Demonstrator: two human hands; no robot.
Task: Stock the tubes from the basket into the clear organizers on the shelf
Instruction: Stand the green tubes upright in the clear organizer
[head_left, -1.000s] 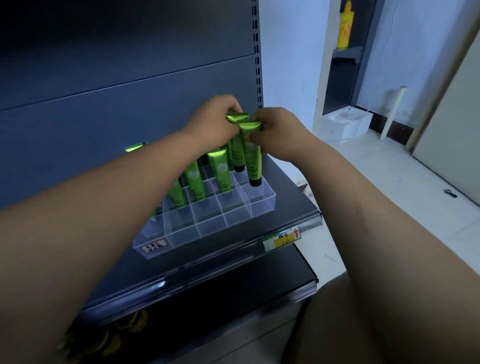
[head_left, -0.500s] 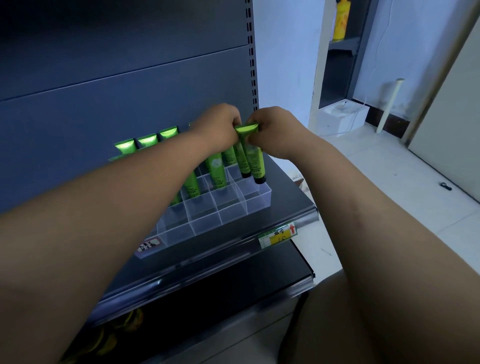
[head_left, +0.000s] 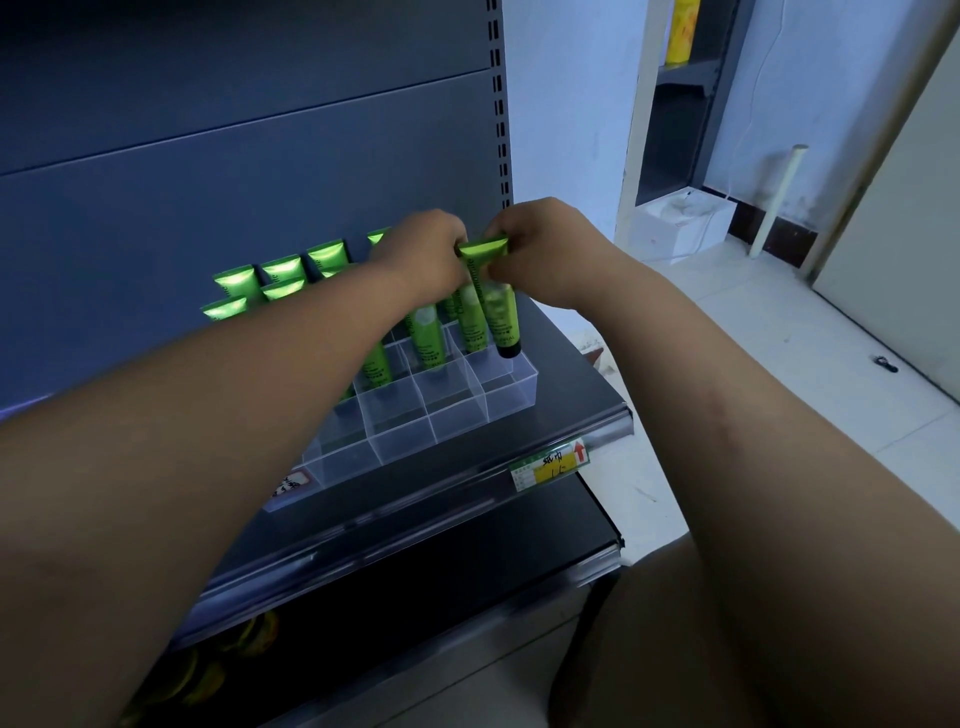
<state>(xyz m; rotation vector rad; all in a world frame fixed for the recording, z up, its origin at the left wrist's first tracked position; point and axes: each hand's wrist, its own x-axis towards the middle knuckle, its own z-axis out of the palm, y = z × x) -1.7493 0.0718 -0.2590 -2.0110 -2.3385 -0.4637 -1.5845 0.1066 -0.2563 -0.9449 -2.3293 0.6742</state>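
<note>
Head view, shelf: a dark metal shelf (head_left: 571, 384) carries a clear organizer (head_left: 457, 410) split into small square compartments, with a price label (head_left: 550, 460) on the front rail.
Stocked tubes: green tubes (head_left: 283, 270) stand upright in the organizer's back rows. The front row holds none.
Held tube: a green tube (head_left: 498, 312) with a black cap hangs cap-down and slightly tilted, its cap just over a compartment at the organizer's right end. A second tube (head_left: 470, 322) is right beside it, its top hidden by the hands.
Left hand (head_left: 421, 254): fingers curled, pinching the left end of the held tube's flat crimped top.
Right hand (head_left: 545, 254): clenched on the right end of the same crimp, thumb across the tube.
Below: a lower shelf (head_left: 467, 561), with yellow items (head_left: 208, 675) under it, too dim to identify.
Room: a white box (head_left: 680, 223) and a white pole (head_left: 776, 200) by the wall, a yellow bottle (head_left: 681, 31) on a far shelf.
</note>
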